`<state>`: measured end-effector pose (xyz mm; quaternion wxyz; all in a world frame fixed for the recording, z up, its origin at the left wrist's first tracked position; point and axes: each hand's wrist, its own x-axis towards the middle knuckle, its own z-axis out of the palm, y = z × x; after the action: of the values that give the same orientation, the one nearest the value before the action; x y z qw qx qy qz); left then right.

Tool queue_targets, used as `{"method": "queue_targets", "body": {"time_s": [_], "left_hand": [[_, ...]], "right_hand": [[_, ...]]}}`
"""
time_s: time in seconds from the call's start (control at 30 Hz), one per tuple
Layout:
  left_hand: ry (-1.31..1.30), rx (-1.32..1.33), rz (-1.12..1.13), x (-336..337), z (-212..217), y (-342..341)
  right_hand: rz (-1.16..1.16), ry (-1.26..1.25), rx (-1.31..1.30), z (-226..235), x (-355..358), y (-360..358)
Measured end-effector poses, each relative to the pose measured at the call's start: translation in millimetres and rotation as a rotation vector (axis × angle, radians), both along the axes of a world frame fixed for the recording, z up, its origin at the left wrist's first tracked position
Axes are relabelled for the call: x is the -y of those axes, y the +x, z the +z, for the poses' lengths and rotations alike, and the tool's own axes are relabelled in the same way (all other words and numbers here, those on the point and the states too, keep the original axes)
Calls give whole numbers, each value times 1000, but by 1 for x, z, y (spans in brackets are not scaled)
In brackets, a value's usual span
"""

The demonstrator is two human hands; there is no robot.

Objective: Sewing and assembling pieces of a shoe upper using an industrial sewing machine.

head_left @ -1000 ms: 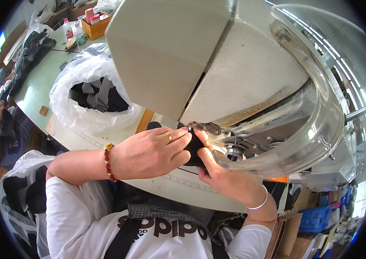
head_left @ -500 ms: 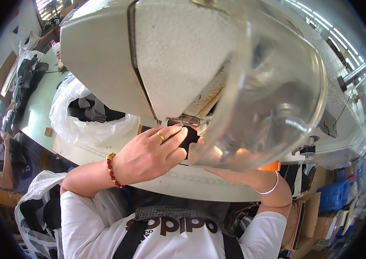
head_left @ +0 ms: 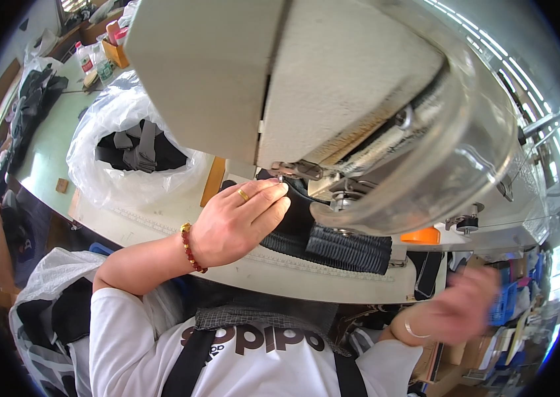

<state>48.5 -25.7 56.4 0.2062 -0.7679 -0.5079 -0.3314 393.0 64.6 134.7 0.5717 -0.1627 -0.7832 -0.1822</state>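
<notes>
A pale industrial sewing machine (head_left: pixel 339 79) fills the upper middle, with a clear plastic guard (head_left: pixel 485 142) curving down on its right. My left hand (head_left: pixel 230 221), wearing a gold ring and a red bead bracelet, has its fingers pressed together on a black ribbed fabric piece (head_left: pixel 353 249), just under the metal presser foot (head_left: pixel 298 170). Its thumb is hidden. The fabric runs right from the fingertips across the machine bed. Out to the right, beyond the table's edge, my right hand (head_left: pixel 468 304) is smeared by motion, so its fingers cannot be read.
On the left of the table (head_left: pixel 45 172), a white plastic bag (head_left: pixel 88 165) holds black and grey pieces. An orange part (head_left: pixel 420 236) sits right of the fabric. Another bag (head_left: pixel 25 298) stands lower left. A blue basket (head_left: pixel 508 301) is at right. A person sits far left.
My right hand has left the area behind the guard and swung right, off the fabric. More of the ribbed fabric shows. The view has shifted; my left hand stays by the presser foot.
</notes>
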Motion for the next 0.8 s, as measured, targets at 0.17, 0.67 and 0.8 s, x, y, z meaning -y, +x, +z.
{"method": "queue_targets", "body": {"time_s": [0.17, 0.67, 0.8], "left_hand": [[-67, 36, 0, 9, 11, 0], [5, 15, 88, -1, -3, 10], [33, -5, 72, -2, 0, 12]], "right_hand": [[-258, -459, -904, 61, -132, 179], [-389, -1138, -191, 136, -244, 321], [-288, -951, -423, 118, -233, 311]]}}
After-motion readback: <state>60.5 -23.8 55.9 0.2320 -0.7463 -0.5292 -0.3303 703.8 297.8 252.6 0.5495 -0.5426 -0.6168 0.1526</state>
